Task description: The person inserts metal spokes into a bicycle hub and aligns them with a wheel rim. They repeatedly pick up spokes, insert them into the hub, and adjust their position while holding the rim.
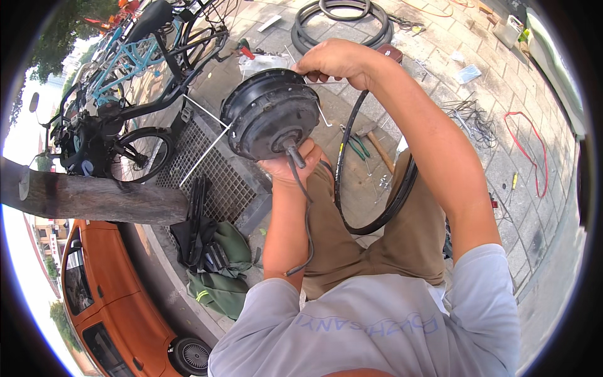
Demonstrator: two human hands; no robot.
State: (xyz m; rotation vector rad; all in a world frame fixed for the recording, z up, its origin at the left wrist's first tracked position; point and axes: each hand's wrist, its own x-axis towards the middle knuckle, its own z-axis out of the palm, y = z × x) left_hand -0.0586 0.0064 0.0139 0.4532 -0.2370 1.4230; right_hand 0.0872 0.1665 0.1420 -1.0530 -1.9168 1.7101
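Hub motor (pixel 267 119): raised between both hands, its axle (pixel 294 155) slanting down-right
Left hand (pixel 286 168): cupped underneath, holding it, nearer the axle
Right hand (pixel 336 63): fingers narrow at its far edge; cannot tell whether they grip

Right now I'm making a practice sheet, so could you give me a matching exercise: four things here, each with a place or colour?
Things:
1. black hub
2. car
3. red cord
4. hammer

Places or colours:
A. beside green-handled pliers
B. looped, at the right of the picture
C. supported by the left hand
D. orange

Pairs: 1-C, 2-D, 3-B, 4-A
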